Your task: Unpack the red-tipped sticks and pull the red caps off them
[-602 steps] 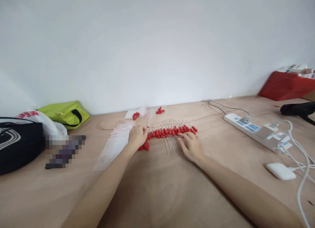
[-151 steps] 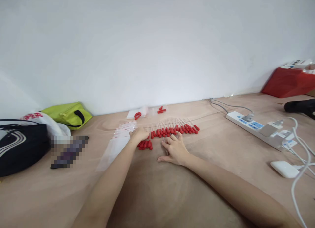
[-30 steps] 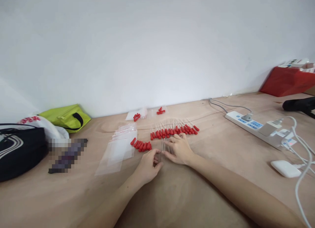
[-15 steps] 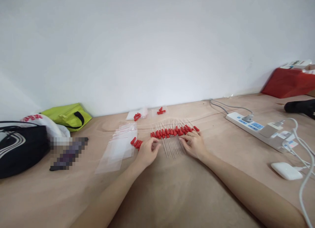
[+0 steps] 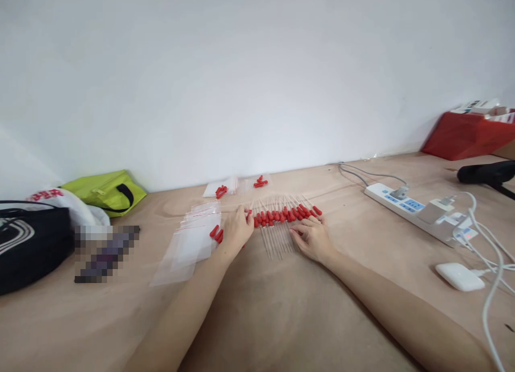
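Droppers (image 5: 277,215) with red rubber bulbs and thin clear tubes lie in a dense row on the brown table, bulbs towards the middle. At the row's left end my left hand (image 5: 237,230) pinches the red bulb of a dropper between thumb and fingertips. My right hand (image 5: 314,240) rests at the row's right end, fingers curled beside the bulbs; what they hold, if anything, is hidden. Clear tubes (image 5: 277,240) extend towards me between the hands. Several loose red bulbs (image 5: 216,233) lie left of my left hand, partly covered by it.
Clear zip bags (image 5: 189,248) are spread at the left. Further back are small bags with red bulbs (image 5: 221,191) and another bulb pile (image 5: 260,181). A power strip (image 5: 418,214) with chargers and cables, plus a white case (image 5: 460,276), lies at the right. A black bag (image 5: 36,248) sits far left.
My left hand has moved up and forward onto the end of the row, its fingers now closed on a red bulb. My right hand stays in nearly the same place. The view has shifted slightly.
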